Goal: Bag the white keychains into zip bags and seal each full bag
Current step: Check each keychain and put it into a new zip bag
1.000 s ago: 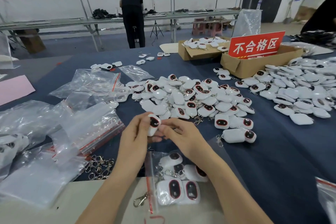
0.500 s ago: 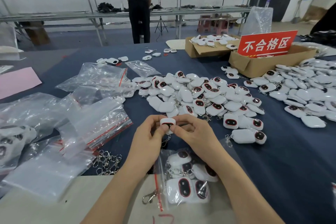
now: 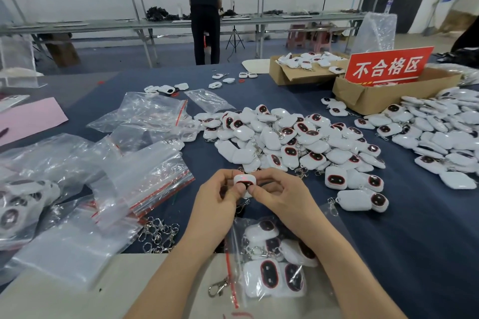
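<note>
Both the left hand (image 3: 220,197) and right hand (image 3: 280,194) pinch one small white plastic keychain (image 3: 245,181) with curled fingers, above the clear red-zip plastic bag (image 3: 272,264) lying near, part-filled; the big loose keychain pile (image 3: 293,140) lies farther

Factory packing floor: long workbenches (image 3: 259,21), cardboard boxes (image 3: 375,96), keychain heaps (image 3: 290,137).

The thumbs of the left hand (image 3: 217,201) and right hand (image 3: 281,197) cover the lower part of the small white plastic keychain (image 3: 245,180) they pinch. The right forearm (image 3: 337,256) hides part of the clear red-striped zip bag (image 3: 233,274) at the table's (image 3: 414,254) near edge. The white keychain heap (image 3: 445,137) at its right edge is cut off.
</note>
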